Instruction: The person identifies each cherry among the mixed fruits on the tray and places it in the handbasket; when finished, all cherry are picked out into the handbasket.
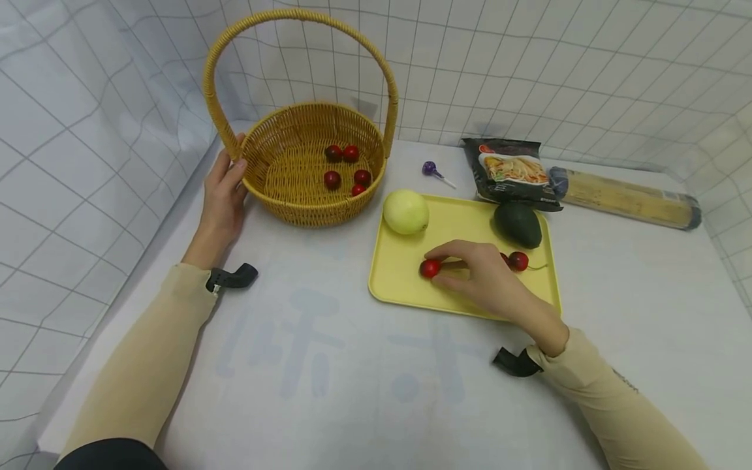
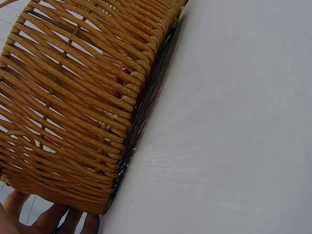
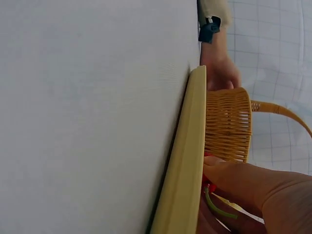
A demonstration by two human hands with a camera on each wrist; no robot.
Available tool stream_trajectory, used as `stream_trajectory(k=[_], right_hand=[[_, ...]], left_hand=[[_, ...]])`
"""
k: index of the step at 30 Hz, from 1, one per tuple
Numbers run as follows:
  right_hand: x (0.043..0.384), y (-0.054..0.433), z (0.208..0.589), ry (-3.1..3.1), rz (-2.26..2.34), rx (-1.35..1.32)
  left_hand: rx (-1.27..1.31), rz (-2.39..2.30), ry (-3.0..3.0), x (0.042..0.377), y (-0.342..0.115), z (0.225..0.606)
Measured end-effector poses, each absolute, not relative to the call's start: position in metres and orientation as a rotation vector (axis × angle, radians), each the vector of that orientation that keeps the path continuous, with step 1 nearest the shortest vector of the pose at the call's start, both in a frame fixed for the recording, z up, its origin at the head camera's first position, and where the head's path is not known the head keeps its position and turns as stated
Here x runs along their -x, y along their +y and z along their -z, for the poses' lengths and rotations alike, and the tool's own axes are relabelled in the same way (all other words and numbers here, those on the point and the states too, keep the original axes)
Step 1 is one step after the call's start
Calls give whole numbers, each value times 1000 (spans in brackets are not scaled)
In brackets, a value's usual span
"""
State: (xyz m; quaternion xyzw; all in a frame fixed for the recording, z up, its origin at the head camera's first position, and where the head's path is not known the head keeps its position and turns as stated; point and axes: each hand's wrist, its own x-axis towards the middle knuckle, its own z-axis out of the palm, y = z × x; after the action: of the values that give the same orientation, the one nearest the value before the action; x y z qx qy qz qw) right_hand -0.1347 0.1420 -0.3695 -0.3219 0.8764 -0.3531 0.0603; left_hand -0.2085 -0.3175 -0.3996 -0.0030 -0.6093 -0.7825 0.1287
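Observation:
A wicker basket (image 1: 311, 212) with a tall hoop handle stands at the back left, and several dark red cherries (image 1: 332, 180) lie inside it. My left hand (image 1: 222, 196) grips its left side near the foot of the handle; in the left wrist view the fingers (image 2: 48, 217) lie along the woven wall. Over the yellow tray (image 1: 405, 295), my right hand (image 1: 484, 277) pinches a red cherry (image 1: 431, 268) between thumb and fingers. A green stem (image 3: 217, 207) shows beside the fingers in the right wrist view. Another cherry (image 1: 518, 261) with a stem lies right of the hand, beside one mostly hidden behind it.
On the tray sit a pale green round fruit (image 1: 406, 212) and a dark green avocado (image 1: 517, 225). Behind are a purple-wrapped lollipop (image 1: 431, 169), a black noodle packet (image 1: 510, 171) and a long tan roll (image 1: 628, 198). Grid-patterned sheeting (image 1: 529, 65) rises behind the white table.

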Motion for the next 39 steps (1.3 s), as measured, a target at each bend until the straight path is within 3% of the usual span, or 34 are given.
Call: stream_trajectory(k=[39], right_hand=[[123,126,374,2625,1060,1130]], left_hand=[[-2,2273,-1771,208,-318,399]])
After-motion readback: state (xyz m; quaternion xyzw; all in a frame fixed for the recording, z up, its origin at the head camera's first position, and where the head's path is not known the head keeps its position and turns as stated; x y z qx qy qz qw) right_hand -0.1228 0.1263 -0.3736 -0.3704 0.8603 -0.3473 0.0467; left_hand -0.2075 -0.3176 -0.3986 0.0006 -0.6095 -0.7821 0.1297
